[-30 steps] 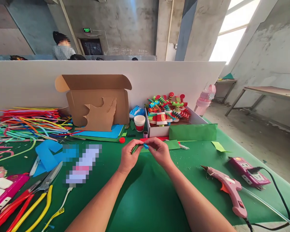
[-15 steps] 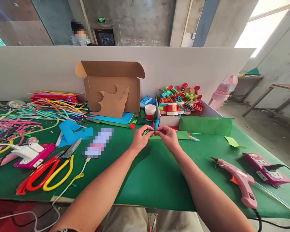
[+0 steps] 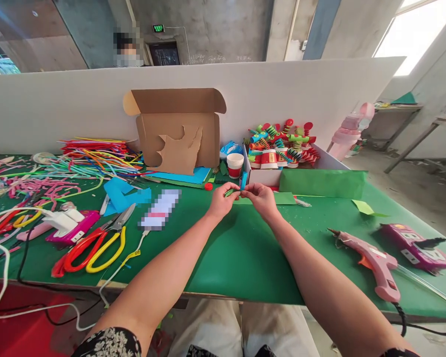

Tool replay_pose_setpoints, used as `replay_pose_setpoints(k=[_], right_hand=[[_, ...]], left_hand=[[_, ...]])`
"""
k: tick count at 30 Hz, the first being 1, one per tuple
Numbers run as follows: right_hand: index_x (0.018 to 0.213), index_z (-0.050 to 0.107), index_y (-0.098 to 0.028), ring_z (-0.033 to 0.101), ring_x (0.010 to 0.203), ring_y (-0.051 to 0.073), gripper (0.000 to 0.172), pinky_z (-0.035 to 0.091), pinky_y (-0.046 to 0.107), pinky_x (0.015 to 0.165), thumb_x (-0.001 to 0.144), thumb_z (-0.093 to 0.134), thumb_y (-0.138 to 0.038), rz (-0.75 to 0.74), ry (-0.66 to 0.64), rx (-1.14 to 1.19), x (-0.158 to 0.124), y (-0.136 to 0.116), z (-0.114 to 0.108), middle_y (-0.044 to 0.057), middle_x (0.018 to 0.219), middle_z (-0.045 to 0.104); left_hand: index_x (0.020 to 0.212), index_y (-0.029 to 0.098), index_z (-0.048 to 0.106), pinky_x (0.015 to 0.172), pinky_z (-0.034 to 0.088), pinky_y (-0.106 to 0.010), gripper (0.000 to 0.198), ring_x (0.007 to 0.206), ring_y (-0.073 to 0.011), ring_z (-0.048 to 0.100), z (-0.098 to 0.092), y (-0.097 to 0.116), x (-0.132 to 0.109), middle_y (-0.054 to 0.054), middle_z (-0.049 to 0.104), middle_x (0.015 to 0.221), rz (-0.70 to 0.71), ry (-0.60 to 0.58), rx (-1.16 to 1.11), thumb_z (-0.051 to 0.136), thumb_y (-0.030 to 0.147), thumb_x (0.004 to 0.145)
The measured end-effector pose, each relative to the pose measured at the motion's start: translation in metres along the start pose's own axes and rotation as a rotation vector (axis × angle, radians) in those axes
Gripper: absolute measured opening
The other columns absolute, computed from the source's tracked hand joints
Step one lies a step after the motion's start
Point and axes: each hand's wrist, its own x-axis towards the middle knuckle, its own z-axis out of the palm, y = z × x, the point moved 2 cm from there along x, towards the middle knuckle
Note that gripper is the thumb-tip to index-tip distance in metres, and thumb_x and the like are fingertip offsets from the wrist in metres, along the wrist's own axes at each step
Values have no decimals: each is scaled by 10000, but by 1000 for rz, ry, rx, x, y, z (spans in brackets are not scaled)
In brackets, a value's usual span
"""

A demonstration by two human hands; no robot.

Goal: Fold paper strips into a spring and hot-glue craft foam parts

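My left hand and my right hand meet above the green table, fingertips pinched close together. Between them a narrow blue paper strip stands upright, its lower end in the fingers. A small green strip pokes out at the left fingers; where the two strips meet is hidden by the fingertips. Just behind the hands lies a flat green paper piece. A stack of paper cups stands beyond, beside a box of red cup figures with paper springs.
At left lie scissors, a phone, blue paper, pipe cleaners and a power strip. A glue gun and a second power strip are at right. An opened cardboard box leans against the white partition.
The view has shifted slightly, so the table sits higher and farther right in the picture. Both hands keep their pinch, and the blue strip stays upright between them.
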Motion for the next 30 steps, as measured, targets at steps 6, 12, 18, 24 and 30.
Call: replay_pose_setpoints(k=[6,12,18,24,30], right_hand=[[753,661,-207,671,676,190,156,533,315,671,697,717,-342,-175,72,-188,-5,-11,1,19,708,714],[793,684,-209,677,728,197,96,559,331,712,737,651,-280,-242,40,-226,-5,-13,0,33,782,710],[916,688,-209,655,775,178,184,560,336,781,742,634,-237,-308,23,-235,-12,-20,6,44,867,679],[1096,633,-242,640,824,158,433,552,322,826,677,740,-248,-215,-41,10,-15,-26,12,11,888,648],[1077,618,-240,641,747,137,496,564,320,777,627,808,-319,-44,-181,277,-15,-31,13,9,929,666]], left_hand=[[774,192,658,678,480,-260,93,678,-148,623,-5,7,-1,-4,669,708,115,14,159,699,266,736],[745,190,680,649,478,-280,207,639,-157,612,-6,14,-1,-17,677,684,113,-5,181,716,393,741],[693,165,645,584,473,-251,301,554,-112,570,-3,8,-1,22,608,612,-133,6,-195,818,399,616],[741,167,656,682,533,-277,171,627,-116,612,6,-7,-6,-8,657,700,-406,-59,-749,800,238,680],[804,159,698,733,548,-271,25,654,-109,623,4,-7,-7,-23,684,743,-449,-27,-854,681,141,800]])
